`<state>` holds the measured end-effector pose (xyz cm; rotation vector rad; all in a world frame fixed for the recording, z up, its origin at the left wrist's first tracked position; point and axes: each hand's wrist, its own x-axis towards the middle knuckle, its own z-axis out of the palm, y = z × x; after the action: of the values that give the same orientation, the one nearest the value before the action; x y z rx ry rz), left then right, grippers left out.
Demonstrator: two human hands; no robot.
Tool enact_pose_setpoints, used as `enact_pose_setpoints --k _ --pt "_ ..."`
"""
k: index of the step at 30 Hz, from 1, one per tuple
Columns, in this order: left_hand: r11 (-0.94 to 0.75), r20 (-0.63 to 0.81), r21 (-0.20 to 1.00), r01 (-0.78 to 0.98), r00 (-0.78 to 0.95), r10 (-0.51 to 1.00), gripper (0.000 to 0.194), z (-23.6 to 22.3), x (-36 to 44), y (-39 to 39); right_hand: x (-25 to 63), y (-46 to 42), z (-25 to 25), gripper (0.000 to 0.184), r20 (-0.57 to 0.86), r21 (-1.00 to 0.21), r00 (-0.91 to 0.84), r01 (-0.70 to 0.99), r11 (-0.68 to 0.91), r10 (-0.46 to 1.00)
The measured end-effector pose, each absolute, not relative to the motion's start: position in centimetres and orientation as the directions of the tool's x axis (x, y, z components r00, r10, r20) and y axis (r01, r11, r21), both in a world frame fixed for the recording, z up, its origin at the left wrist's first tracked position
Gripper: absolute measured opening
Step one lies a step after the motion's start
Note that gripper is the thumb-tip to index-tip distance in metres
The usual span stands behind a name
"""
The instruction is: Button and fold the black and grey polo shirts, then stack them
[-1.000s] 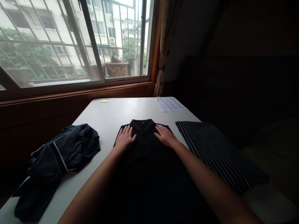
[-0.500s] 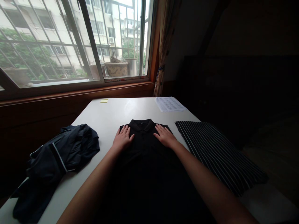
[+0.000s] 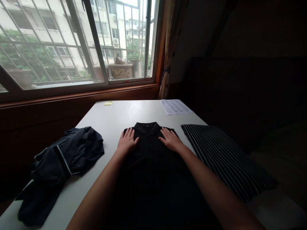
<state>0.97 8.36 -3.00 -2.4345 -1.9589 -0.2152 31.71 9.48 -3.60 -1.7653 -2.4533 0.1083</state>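
A black polo shirt lies front side up on the white table, its collar toward the window. On its left shoulder area rests my left hand, flat with fingers stretched out. My right hand lies flat on the opposite shoulder, fingers extended and thumb pointing inward. Neither hand grips the cloth. The shirt's lower part fades into darkness near my body, so its hem cannot be made out.
Left of the shirt is a crumpled dark navy garment with white piping. A black-and-white striped cloth lies flat on the right. Printed papers and a yellow sticky note sit along the far edge, below the window.
Both hands stay flat on the shirt's shoulders. The whole view has shifted slightly, with everything appearing a little further right.
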Motion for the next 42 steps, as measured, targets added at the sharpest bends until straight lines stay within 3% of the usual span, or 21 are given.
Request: enact_pose_setpoints --k 9,14,23,27,42 --pt "-0.211 0.125 0.085 0.974 0.200 0.972 0.071 -2.8 1.0 8.3 31.7 9.4 -3.5 0.078 0.048 -0.130 -0.314 0.939 0.318 0.948" --pt "-0.261 0.309 0.055 0.964 0.232 0.922 0.059 -2.5 1.0 7.8 31.7 9.4 -3.6 0.077 0.060 -0.129 -0.304 0.942 0.310 0.951" --pt "-0.154 0.435 0.073 0.985 0.107 0.894 0.044 -1.4 1.0 6.6 31.6 9.4 -3.5 0.075 0.070 -0.142 -0.299 0.941 0.306 0.952" --pt "-0.124 0.343 0.079 0.989 0.090 0.935 0.034 -1.7 0.8 6.8 31.6 9.3 -3.6 0.075 0.077 -0.146 -0.295 0.942 0.303 0.952" --pt "-0.131 0.142 0.075 0.989 0.119 0.983 0.061 -2.7 0.5 8.2 31.4 9.2 -3.3 0.074 0.070 -0.134 -0.297 0.943 0.304 0.952"
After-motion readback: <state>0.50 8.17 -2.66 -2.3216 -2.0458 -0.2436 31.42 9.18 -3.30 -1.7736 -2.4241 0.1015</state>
